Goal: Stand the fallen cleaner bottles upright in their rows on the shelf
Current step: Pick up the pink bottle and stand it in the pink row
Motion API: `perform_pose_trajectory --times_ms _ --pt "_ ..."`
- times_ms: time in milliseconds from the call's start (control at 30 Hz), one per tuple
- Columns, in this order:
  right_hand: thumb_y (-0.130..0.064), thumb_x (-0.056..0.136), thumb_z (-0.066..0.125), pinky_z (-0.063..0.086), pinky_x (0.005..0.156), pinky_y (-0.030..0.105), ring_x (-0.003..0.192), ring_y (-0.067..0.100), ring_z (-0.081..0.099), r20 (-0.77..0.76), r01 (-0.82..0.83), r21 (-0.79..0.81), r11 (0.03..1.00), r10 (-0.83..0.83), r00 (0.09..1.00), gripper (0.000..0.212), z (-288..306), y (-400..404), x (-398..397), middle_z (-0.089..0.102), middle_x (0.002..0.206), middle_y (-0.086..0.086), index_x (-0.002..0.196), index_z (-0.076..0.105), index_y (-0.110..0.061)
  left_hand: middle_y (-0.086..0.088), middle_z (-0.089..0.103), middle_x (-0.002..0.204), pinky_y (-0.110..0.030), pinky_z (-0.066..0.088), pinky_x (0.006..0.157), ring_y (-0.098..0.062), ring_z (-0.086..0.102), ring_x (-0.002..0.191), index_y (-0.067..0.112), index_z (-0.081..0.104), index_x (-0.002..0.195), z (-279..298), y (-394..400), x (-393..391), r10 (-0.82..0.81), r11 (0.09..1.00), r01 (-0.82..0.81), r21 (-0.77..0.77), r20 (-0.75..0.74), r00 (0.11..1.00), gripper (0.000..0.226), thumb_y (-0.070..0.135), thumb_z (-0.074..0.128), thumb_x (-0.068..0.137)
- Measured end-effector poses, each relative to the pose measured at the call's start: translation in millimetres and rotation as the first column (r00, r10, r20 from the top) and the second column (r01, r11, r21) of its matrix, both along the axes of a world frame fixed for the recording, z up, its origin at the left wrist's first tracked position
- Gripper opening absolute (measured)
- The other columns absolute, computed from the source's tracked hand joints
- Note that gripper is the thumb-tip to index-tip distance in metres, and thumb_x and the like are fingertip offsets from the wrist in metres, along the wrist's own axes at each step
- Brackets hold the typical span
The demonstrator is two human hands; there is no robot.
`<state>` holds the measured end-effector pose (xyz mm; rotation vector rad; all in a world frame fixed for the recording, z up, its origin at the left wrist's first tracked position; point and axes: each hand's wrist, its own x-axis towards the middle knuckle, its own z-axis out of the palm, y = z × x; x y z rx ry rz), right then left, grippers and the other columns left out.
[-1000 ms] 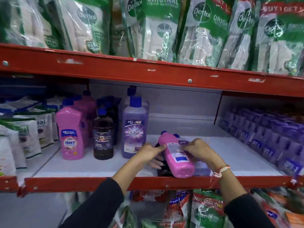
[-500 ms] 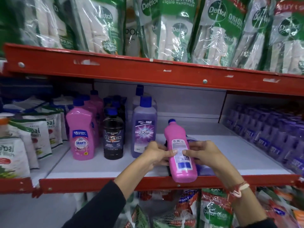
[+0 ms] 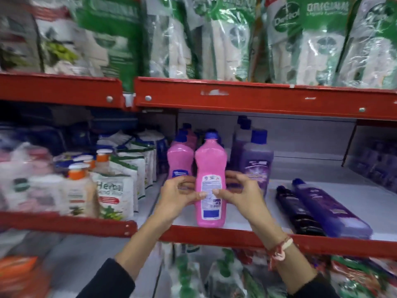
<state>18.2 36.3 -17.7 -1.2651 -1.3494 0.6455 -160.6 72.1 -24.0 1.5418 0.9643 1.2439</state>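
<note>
The pink cleaner bottle (image 3: 210, 181), lying tilted in both hands a second earlier, now stood upright at centre frame near the shelf (image 3: 236, 235) edge. Left hand (image 3: 180, 194) and right hand (image 3: 240, 194) pinched its label. Two fallen bottles (image 3: 318, 207) remained lower right.
</note>
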Motion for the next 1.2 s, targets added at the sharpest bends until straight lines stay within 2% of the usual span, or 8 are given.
perform_pose_trajectory --times_ms 167,333,600,667,733,867,1033,1200 --pt "-0.013 0.070 0.085 0.062 0.074 0.033 0.088 0.012 0.072 0.013 0.024 0.054 0.998 -0.024 1.000 0.054 -19 22 -44 0.072 0.104 0.001 0.120 0.064 -0.013 -0.021 0.071 0.106 -0.041 0.058 0.081 -0.030 0.069 0.092 -0.002 0.062 0.111 -13 15 -39 0.110 0.993 -0.110 0.041 0.000 0.994 0.050 0.000 0.082 0.065" --pt "-0.008 0.073 0.082 0.053 0.062 0.007 0.075 -0.016 0.066 0.021 0.046 0.114 0.992 -0.049 0.999 0.051 -32 32 -63 0.071 0.105 -0.002 0.120 0.064 -0.011 -0.018 0.071 0.108 -0.041 0.057 0.087 -0.030 0.069 0.096 -0.001 0.062 0.114 -26 24 -49 0.167 0.983 -0.165 0.078 -0.010 0.986 0.056 0.002 0.083 0.063" --pt "-0.020 0.076 0.081 0.053 0.069 0.008 0.091 0.008 0.071 0.032 0.168 0.162 0.972 -0.176 0.984 0.029 -48 29 -66 0.072 0.100 -0.004 0.100 0.066 -0.024 -0.001 0.072 0.100 -0.029 0.058 0.080 -0.014 0.071 0.089 0.018 0.062 0.103 -44 29 -54 0.153 0.979 -0.153 0.136 0.010 0.988 0.049 0.021 0.087 0.060" --pt "-0.023 0.077 0.080 0.055 0.079 0.019 0.095 0.014 0.069 0.072 0.188 0.146 0.971 -0.200 0.977 0.027 -57 26 -72 0.071 0.103 -0.001 0.098 0.063 -0.024 0.003 0.074 0.095 -0.026 0.058 0.078 -0.011 0.071 0.086 0.022 0.066 0.097 -46 27 -56 0.155 0.981 -0.160 0.108 0.056 0.986 0.042 0.037 0.082 0.061" --pt "-0.026 0.075 0.081 0.054 0.085 0.023 0.099 0.013 0.066 0.140 0.167 0.085 0.982 -0.177 0.974 0.038 -64 25 -77 0.068 0.108 -0.001 0.106 0.061 -0.019 0.004 0.076 0.085 -0.028 0.060 0.074 -0.011 0.072 0.083 0.027 0.070 0.087 -47 27 -59 0.154 0.984 -0.163 0.066 0.129 0.980 0.027 0.045 0.073 0.068" --pt "-0.022 0.066 0.088 0.049 0.076 0.005 0.102 0.001 0.062 0.103 -0.034 -0.025 0.999 0.036 0.994 0.063 -64 30 -80 0.063 0.109 -0.018 0.118 0.051 -0.027 0.007 0.077 0.080 -0.029 0.061 0.073 -0.015 0.073 0.083 0.028 0.072 0.082 -50 31 -65 0.120 0.990 -0.129 0.061 0.125 0.985 0.006 0.028 0.075 0.076" --pt "-0.032 0.063 0.089 0.050 0.101 0.039 0.114 0.012 0.063 0.228 -0.179 -0.098 0.979 0.197 0.953 0.077 -57 41 -74 0.067 0.123 -0.004 0.131 0.053 -0.026 0.013 0.064 0.107 -0.023 0.052 0.084 -0.005 0.063 0.098 0.025 0.059 0.116 -55 28 -64 0.110 0.994 -0.111 0.002 0.053 0.992 0.059 0.032 0.084 0.063" --pt "-0.019 0.073 0.084 0.055 0.095 0.032 0.111 0.021 0.065 0.259 -0.281 -0.145 0.949 0.310 0.915 0.069 -48 48 -64 0.067 0.121 0.002 0.133 0.050 -0.026 0.008 0.066 0.106 -0.025 0.055 0.083 -0.003 0.064 0.094 0.015 0.046 0.136 -54 30 -65 0.073 0.997 -0.073 -0.027 0.003 0.997 0.078 0.019 0.084 0.068"
